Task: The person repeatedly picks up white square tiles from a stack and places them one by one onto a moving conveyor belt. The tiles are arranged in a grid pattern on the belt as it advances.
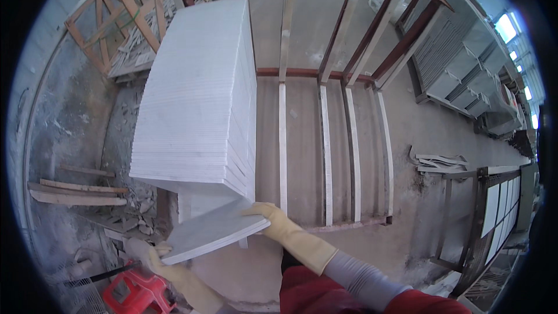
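Pale gloves cover both my hands, which hold a thin grey-white stone slab [212,232] between them. My left hand [156,256] is closed on its near left corner, and my right hand [268,219] grips its right end, fingers over the top. Lines along the slab's near edge suggest more than one layer; I cannot tell how many. The slab is tilted and lies just in front of a tall stack of white slabs [189,93]. Whether its far edge touches the stack is unclear.
Right of the stack stands a red metal rack with pale bars [325,157]. A red plastic stool [136,291] is at lower left. Wooden planks [78,193] and stone rubble [139,203] lie left. A wooden frame [116,17] stands far left; more slabs [465,58] stand far right.
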Demonstrator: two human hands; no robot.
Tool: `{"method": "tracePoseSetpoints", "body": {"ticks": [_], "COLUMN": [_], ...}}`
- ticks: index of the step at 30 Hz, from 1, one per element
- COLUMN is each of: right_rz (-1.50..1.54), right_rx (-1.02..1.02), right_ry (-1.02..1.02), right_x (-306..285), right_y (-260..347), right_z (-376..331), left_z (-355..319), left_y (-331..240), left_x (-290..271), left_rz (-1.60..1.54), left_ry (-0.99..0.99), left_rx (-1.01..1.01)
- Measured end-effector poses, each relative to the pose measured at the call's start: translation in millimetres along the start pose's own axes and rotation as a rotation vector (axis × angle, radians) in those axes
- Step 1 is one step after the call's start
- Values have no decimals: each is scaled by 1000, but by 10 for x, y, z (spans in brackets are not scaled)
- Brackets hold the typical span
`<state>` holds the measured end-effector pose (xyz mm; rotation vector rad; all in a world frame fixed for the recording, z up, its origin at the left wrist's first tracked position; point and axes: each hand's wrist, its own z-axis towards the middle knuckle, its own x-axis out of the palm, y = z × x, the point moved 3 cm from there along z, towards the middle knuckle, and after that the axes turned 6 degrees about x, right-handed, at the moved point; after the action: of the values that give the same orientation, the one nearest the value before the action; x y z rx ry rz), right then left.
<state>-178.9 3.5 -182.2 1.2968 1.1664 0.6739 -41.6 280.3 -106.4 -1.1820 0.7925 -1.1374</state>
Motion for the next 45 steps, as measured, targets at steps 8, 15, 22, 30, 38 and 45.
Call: {"method": "tracePoseSetpoints", "body": {"ticks": [8, 15, 22, 30, 38, 45], "right_rz": [360, 284, 327, 688, 734, 851], "right_rx": [348, 670, 890, 850, 688, 580], "right_ry": [-140, -557, -938, -1314, -1658, -1878], "right_x": [-892, -1734, -2148, -2264, -2656, -3196], "right_y": [304, 431, 776, 508, 425, 308], "right_z": [-1078, -2899, -4778, -6495, -7649, -8269], "left_z": [-694, -2247, -3653, -5372, -7023, -8290], "left_y": [-362, -863, -1171, -1657, -2461, -3000], "left_x": [572, 1359, 1611, 1829, 2025, 2355], "left_rz": [56, 27, 78, 161, -34, -3], "left_ry": [84, 437, 929, 1282, 1510, 1724], "left_rx": [-352, -662, -821, -588, -648, -608]}}
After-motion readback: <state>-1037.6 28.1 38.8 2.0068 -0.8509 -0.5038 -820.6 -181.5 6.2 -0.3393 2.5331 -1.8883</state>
